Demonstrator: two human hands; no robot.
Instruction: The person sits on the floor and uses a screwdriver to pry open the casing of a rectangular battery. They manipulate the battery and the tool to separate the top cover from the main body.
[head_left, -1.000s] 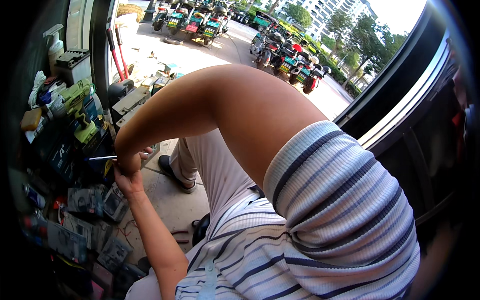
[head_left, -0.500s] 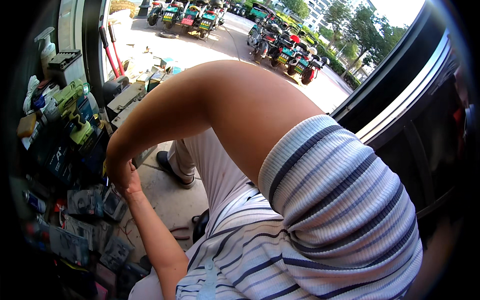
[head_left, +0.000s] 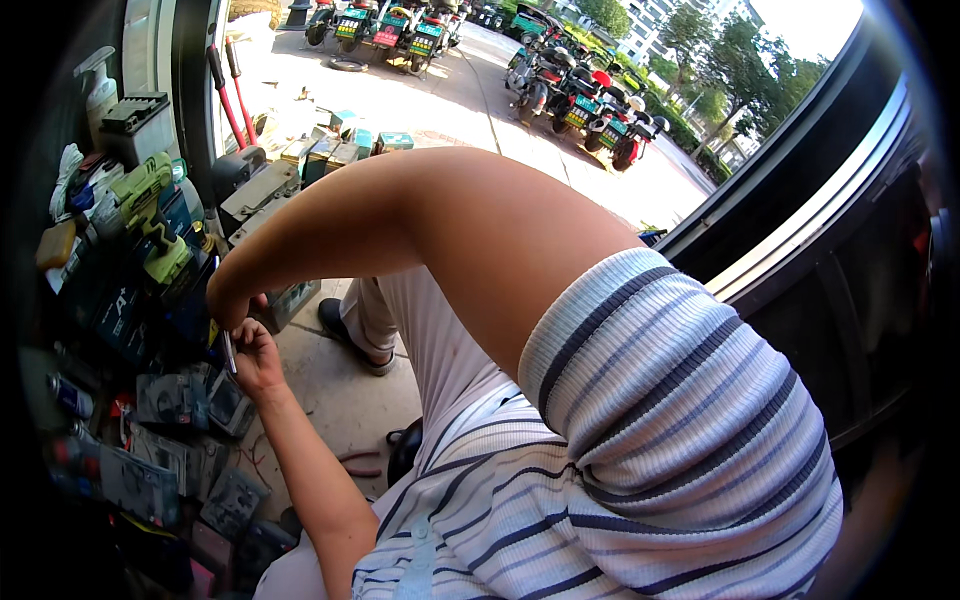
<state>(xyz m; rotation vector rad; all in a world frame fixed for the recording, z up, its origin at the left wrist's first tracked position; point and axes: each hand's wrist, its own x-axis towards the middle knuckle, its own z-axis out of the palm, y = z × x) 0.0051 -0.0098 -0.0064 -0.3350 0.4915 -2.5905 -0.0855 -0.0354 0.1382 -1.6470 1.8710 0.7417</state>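
While leaning in and reaching far to the left, holds the left hand point(head_left: 257, 358) curled, with fingers bent in and, by the look of it, pinching a thin shiny rod point(head_left: 229, 352) right at the tips. Just above, bends the right hand point(head_left: 230, 303) down at the wrist, with only a bit of finger peeking out. Can't tell whether pinching with that one or not.

A second ago, had the rod poking out sideways to the left, then almost hidden. Now has it standing nearly upright, with both hands a little more apart. Seems to mean a new way of holding the rod, with the handwork not over yet.

Close by, under the right arm, a grey box point(head_left: 298, 305). To the left, a dark box point(head_left: 120, 310) with big pale letters on the side. Above that, a green drill point(head_left: 140, 190). Lower down, lots of packs point(head_left: 165, 400), too blurry to read. On the floor, red pliers point(head_left: 362, 470). By the door, red-handled cutters point(head_left: 235, 100). Outside in rows, scooters point(head_left: 628, 152) with plates point(head_left: 427, 36), mostly green and yellow, too small to read well.
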